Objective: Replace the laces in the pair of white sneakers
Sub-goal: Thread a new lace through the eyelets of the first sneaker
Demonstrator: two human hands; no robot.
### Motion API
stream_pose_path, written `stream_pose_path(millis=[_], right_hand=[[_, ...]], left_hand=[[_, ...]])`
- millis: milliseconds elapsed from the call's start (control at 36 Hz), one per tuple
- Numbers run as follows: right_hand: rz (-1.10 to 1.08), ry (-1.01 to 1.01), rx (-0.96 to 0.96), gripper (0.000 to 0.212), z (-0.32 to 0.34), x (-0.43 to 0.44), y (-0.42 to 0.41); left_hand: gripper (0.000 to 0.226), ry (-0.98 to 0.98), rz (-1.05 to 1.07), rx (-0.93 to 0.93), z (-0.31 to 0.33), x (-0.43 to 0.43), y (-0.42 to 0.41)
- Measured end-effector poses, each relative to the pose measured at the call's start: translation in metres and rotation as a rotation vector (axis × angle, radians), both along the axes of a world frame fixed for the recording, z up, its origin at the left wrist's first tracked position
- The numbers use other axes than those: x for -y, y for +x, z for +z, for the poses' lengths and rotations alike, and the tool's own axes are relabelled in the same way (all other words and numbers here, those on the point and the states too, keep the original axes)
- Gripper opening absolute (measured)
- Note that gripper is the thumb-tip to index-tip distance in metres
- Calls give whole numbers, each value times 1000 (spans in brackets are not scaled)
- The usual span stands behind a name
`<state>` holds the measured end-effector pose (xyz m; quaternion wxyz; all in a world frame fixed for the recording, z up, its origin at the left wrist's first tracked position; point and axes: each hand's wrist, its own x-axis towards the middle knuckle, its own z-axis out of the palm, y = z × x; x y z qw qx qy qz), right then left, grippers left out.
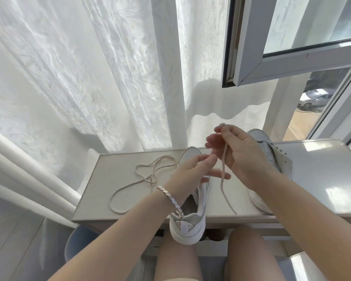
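The lace (223, 171) you are working with hangs from your right hand (245, 157), which is raised above the table and pinches it near its upper end between thumb and forefinger; from there the cord runs down across your palm and trails to the front edge of the pale table (109, 179), between the two shoes. Your left hand (193, 169) is released, its fingers stretched out towards the hanging cord and gripping nothing; the fingertips sit just beside the lace, and you cannot tell whether they touch it. Directly under that hand stands the near white sneaker (190, 234), toe pointing away from you, heel poking out past the table's front edge above your knees (176, 260), its opening towards you. The second sneaker (272, 155) lies to the right, largely covered by your right hand and forearm, with a row of eyelets showing on its flap. A second lace (136, 168) lies loose in loops on the table top to the left of the near sneaker, one end running up to its toe. A silver bracelet (170, 197) circles your left wrist. Behind the table hangs a white curtain (89, 78), and at upper right an open window (292, 37) shows a parked car (314, 98) outside.
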<state>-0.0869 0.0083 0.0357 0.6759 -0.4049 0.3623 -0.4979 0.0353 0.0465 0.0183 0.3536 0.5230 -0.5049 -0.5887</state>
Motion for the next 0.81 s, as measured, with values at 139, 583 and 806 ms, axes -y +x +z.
stream_pose_path(millis=[139, 583, 806], right_hand=[[-75, -30, -239, 26, 3, 12, -7], [401, -499, -964, 36, -10, -12, 9], [123, -508, -1089, 37, -34, 8, -5]], left_hand=[[18, 55, 45, -120, 0, 0, 20], [14, -394, 69, 265, -5, 16, 31], [76, -329, -344, 1068, -20, 0, 50]])
